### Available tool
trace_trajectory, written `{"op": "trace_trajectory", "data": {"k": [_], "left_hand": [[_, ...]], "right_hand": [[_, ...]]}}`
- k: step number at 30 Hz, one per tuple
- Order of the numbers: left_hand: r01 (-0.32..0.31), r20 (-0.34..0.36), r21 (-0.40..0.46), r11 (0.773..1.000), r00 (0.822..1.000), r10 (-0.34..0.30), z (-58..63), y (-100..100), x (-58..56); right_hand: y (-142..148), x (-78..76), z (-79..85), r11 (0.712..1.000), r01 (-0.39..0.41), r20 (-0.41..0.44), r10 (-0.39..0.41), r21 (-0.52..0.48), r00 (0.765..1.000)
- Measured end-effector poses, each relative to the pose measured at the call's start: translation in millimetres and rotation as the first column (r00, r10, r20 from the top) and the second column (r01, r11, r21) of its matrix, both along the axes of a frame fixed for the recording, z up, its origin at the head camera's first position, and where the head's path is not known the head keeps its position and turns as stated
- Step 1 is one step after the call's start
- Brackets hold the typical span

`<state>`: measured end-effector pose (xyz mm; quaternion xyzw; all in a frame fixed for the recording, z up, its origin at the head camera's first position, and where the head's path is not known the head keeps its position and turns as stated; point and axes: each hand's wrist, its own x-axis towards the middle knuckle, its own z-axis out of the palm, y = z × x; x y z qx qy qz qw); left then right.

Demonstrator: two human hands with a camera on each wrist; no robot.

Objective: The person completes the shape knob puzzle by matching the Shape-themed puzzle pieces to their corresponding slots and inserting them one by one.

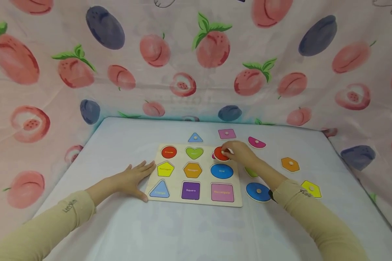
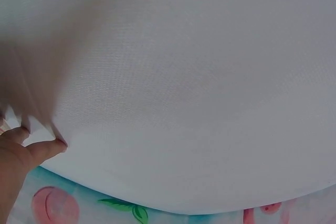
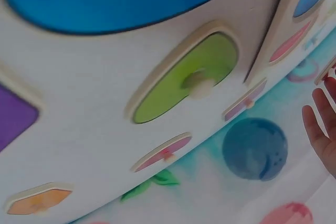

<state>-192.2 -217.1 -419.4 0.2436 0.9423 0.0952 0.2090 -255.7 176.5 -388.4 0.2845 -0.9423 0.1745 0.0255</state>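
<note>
My right hand [image 1: 240,151] pinches the small knob of a red round puzzle piece [image 1: 218,156] over the board's top right corner. Beneath that piece, part of a magenta recess peeks out. The wooden shape board [image 1: 207,183] carries labelled coloured shapes, among them a red circle, a yellow pentagon and a purple square. On its left edge lies my left hand [image 1: 132,181], fingers spread, thumb by the lower left corner. In the left wrist view, only part of the left hand [image 2: 18,153] appears. The right wrist view catches the right fingers [image 3: 315,124] at its right edge.
Loose knobbed pieces surround the board: a light blue triangle [image 1: 193,139], a pink rectangle [image 1: 231,135], a magenta half circle [image 1: 253,142], an orange hexagon [image 1: 286,165], a yellow pentagon [image 1: 316,192] and a blue oval [image 1: 252,192]. A green piece [image 3: 168,85] lies partly under the right forearm. Fruit-print cloth [image 1: 202,105] rises behind.
</note>
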Motion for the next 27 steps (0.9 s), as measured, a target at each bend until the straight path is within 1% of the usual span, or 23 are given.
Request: {"op": "trace_trajectory", "data": {"k": [3, 6, 9, 12, 15, 17, 22, 27], "left_hand": [[0.000, -0.001, -0.012, 1.000, 1.000, 0.000, -0.5, 0.0, -0.1], [0.004, -0.002, -0.020, 1.000, 1.000, -0.004, 0.8, -0.2, -0.9], [0.014, -0.003, -0.022, 1.000, 1.000, -0.014, 2.2, -0.3, -1.1], [0.021, -0.002, -0.018, 1.000, 1.000, -0.022, 2.5, -0.4, -0.4], [0.023, -0.001, -0.013, 1.000, 1.000, -0.023, 2.8, -0.2, -0.3], [0.020, 0.002, -0.012, 1.000, 1.000, -0.020, 2.8, 0.1, -0.3], [0.012, 0.005, -0.013, 1.000, 1.000, -0.012, 2.5, 0.1, -0.5], [0.008, 0.001, -0.019, 1.000, 1.000, -0.007, 1.3, -1.2, -0.9]], "right_hand": [[-13.2, -1.6, 1.6, 0.999, -0.038, -0.020, 0.038, 0.012, 0.999], [-26.2, -3.3, 2.7, 0.998, -0.059, -0.021, 0.059, -0.012, 0.998], [-38.7, -6.1, 2.3, 0.997, -0.075, -0.013, 0.075, -0.027, 0.997], [-50.5, -9.5, 1.6, 0.997, -0.079, 0.006, 0.079, -0.009, 0.997], [-60.5, -13.7, 2.3, 0.997, -0.082, 0.025, 0.082, 0.011, 0.996], [-66.1, -16.7, 2.5, 0.995, -0.093, 0.023, 0.092, 0.019, 0.995], [-79.5, -27.0, 0.5, 0.992, -0.124, 0.013, 0.123, 0.018, 0.992], [-94.3, -36.4, -1.4, 0.991, -0.132, 0.023, 0.131, 0.016, 0.991]]}}
